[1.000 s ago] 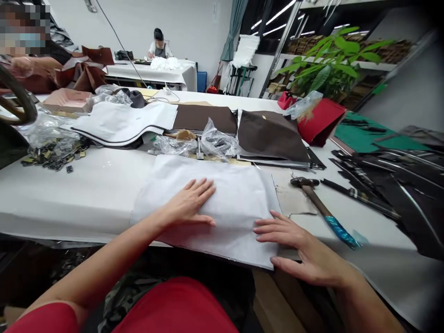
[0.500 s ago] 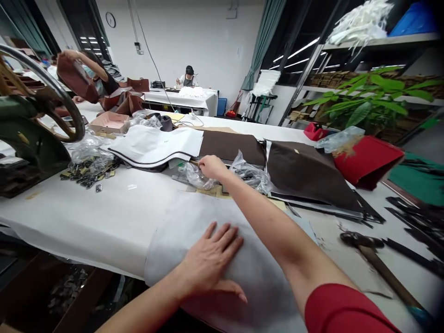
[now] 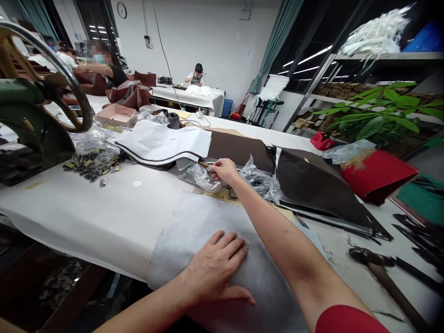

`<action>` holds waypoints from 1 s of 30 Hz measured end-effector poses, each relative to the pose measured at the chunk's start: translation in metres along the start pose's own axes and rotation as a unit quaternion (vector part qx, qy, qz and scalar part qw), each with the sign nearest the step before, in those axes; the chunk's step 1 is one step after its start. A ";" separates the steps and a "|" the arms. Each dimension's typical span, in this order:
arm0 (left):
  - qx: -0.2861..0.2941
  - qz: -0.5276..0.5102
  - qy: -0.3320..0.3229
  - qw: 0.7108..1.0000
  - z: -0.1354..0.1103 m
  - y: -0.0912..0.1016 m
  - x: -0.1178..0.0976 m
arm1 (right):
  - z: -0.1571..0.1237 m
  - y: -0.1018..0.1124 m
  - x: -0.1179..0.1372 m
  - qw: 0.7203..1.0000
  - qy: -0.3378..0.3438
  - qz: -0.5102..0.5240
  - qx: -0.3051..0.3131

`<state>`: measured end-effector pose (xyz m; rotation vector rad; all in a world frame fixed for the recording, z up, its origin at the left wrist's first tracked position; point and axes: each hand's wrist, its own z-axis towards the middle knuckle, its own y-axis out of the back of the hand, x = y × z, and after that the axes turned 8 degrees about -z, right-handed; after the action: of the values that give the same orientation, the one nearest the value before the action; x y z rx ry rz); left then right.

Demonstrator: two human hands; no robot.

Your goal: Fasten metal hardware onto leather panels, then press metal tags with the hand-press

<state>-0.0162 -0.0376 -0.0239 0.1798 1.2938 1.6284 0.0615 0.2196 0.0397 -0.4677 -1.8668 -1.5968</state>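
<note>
My left hand (image 3: 217, 268) lies flat with fingers spread on a pale grey fabric sheet (image 3: 194, 222) that hangs over the near table edge. My right hand (image 3: 225, 169) reaches far across the table to crumpled clear plastic bags (image 3: 258, 180), its fingers pinched on a thin stick-like thing (image 3: 204, 164) beside the bags. Dark brown fabric panels (image 3: 312, 182) lie just behind the bags.
A hammer (image 3: 378, 270) rests at the right. A green hand-wheel machine (image 3: 31, 115) stands at the left, with small metal pieces (image 3: 92, 164) beside it. White panels (image 3: 159, 143), a red bag (image 3: 378, 173) and a plant (image 3: 385, 115) stand farther back. Other people work at distant tables.
My right hand left the grey sheet's near edge and reached forward to the plastic bags, where it now pinches something. My head lifted and turned left. The left hand stayed flat on the sheet.
</note>
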 end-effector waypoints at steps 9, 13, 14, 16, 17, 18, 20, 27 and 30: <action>0.005 0.009 0.010 1.000 0.006 0.009 -0.008 | -0.091 0.046 -0.006 0.987 0.080 0.137 -0.031; 0.016 0.002 0.005 1.000 0.005 0.009 -0.008 | -0.165 0.070 -0.041 0.981 0.189 -0.043 0.010; 0.016 0.002 0.005 1.000 0.004 0.008 -0.008 | -0.182 0.072 -0.052 0.973 0.212 -0.090 0.030; 0.017 0.004 0.004 1.000 0.003 0.005 -0.007 | -0.212 0.067 -0.071 0.961 0.230 -0.146 0.053; 0.016 0.007 0.005 1.000 0.003 0.003 -0.006 | -0.225 0.061 -0.080 0.960 0.226 -0.159 0.046; 0.014 0.011 0.006 1.000 0.002 0.002 -0.006 | -0.235 0.055 -0.088 0.961 0.217 -0.167 0.027; 0.011 0.015 0.007 1.000 0.001 0.000 -0.006 | -0.251 0.043 -0.100 0.963 0.201 -0.178 -0.032; 0.005 0.020 0.017 1.000 0.000 -0.001 -0.006 | -0.265 0.026 -0.114 0.956 0.212 -0.171 -0.112; 0.011 0.025 0.015 1.000 0.001 0.000 -0.007 | -0.262 0.023 -0.116 0.959 0.223 -0.136 -0.113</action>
<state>-0.0130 -0.0423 -0.0203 0.2039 1.3389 1.6654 0.2224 -0.0151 -0.0018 0.0660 -1.4569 -1.9197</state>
